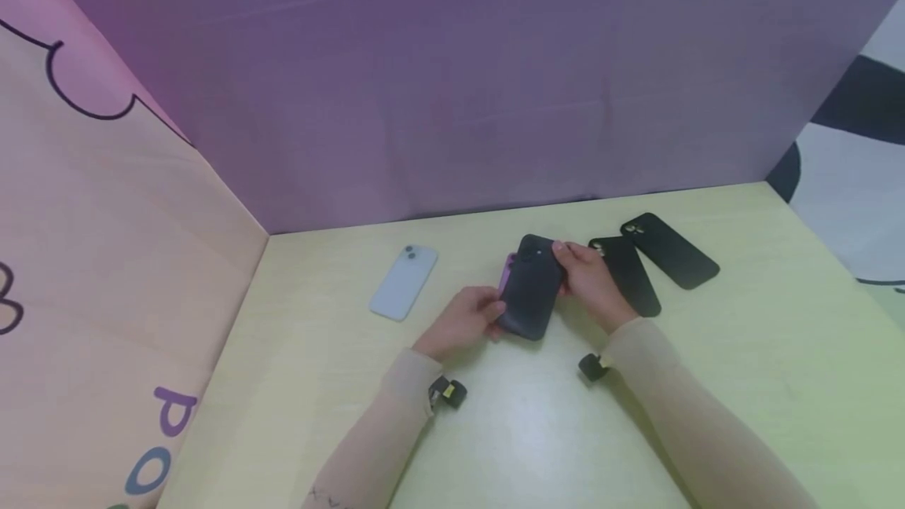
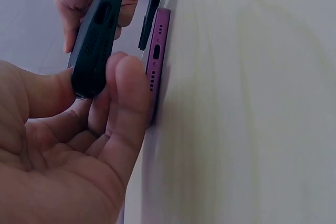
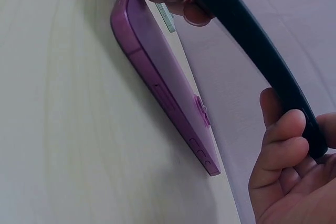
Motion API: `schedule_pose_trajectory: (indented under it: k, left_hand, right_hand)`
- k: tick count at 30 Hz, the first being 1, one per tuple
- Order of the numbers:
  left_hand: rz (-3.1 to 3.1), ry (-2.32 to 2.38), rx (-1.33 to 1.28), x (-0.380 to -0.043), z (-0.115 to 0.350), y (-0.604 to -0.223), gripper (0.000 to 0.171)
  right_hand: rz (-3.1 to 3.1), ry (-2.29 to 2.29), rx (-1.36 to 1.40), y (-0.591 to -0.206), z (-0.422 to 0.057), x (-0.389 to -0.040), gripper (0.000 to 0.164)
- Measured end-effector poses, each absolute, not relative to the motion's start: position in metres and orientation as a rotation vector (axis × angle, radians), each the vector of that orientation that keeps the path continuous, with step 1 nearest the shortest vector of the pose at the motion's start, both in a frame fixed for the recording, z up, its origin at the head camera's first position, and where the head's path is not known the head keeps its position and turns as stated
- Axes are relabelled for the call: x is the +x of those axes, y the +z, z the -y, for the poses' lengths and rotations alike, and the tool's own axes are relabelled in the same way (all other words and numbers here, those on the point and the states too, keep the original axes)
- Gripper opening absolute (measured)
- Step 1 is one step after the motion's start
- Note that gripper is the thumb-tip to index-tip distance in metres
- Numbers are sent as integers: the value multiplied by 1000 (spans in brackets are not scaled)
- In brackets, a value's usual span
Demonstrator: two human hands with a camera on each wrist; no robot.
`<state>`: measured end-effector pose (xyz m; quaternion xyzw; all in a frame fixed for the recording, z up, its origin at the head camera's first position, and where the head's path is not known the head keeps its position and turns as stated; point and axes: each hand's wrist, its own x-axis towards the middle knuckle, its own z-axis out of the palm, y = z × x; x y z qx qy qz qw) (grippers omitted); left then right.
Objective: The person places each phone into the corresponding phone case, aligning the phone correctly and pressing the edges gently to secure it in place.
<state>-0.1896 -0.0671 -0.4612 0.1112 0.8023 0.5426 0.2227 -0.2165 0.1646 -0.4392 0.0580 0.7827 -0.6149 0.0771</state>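
Both hands hold a black phone case (image 1: 532, 289) tilted above the table. My left hand (image 1: 463, 316) pinches its lower end between thumb and fingers, beside the port cutout and speaker holes seen in the left wrist view. The right hand (image 1: 592, 281) grips the upper right edge, thumb on the back. Whether a phone sits inside the case I cannot tell. Under it a purple phone (image 3: 163, 87) lies back up on the table, mostly hidden by the case in the head view.
A white phone (image 1: 404, 283) lies back up on the pale table (image 1: 311, 383), left of the hands. Two more black phone cases, one nearer (image 1: 635, 280) and one farther (image 1: 672, 251), lie at the right by the right forearm. A purple cloth wall (image 1: 452, 100) stands behind the table.
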Motion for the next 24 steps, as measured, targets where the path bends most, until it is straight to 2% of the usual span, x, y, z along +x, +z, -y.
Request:
schedule_pose_trajectory:
  k: [24]
  left_hand:
    - [-2192, 1470, 334, -190, 70, -459, 26]
  right_hand:
    - [-2362, -1778, 173, -445, -168, -221, 53]
